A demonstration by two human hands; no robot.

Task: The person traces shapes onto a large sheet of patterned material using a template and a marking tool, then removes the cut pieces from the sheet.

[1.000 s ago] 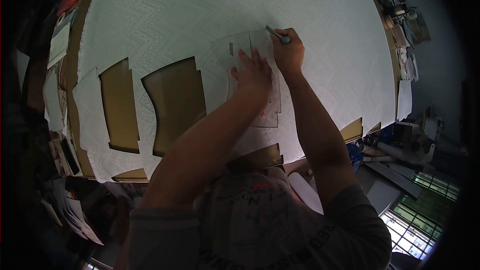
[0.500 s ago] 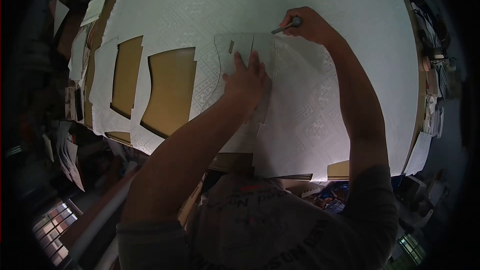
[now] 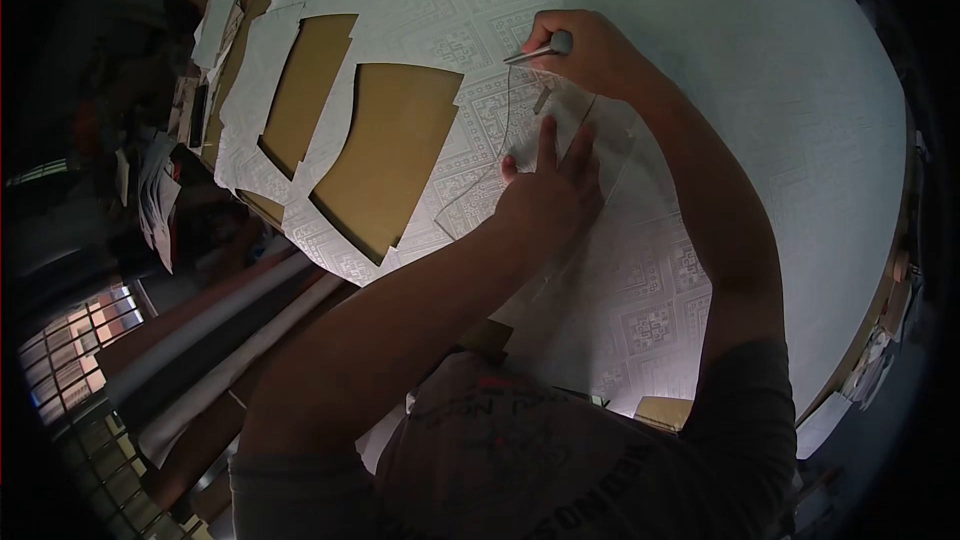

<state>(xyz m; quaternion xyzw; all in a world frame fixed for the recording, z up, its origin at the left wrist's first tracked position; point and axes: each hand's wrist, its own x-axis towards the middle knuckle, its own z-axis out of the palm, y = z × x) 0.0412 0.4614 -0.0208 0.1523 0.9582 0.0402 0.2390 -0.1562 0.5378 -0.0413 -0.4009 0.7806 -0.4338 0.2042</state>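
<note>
A clear template [image 3: 520, 125] lies on the white sheet [image 3: 430, 0], which is embossed with a geometric pattern. My left hand [image 3: 555, 185] presses on the template with its fingers spread. In my right hand [image 3: 590, 50] is a small cutting knife [image 3: 545, 47] with a rounded grey end. Its pointed tip rests right at the template's top left corner. Left of the template, curved pieces are missing from the sheet, so the tan board [image 3: 385, 145] beneath shows through. Part of the template is hidden under my left hand and forearm.
Stacks of papers and scraps [image 3: 225, 30] line the table's left edge. Rolls of material [image 3: 215, 340] lean below it on the left, near a barred window [image 3: 85, 335]. More papers [image 3: 875, 340] hang along the right edge.
The knife in my right hand has moved left along the template's top edge, from its right corner to its left one. My left hand stays on the template. The view has tilted.
</note>
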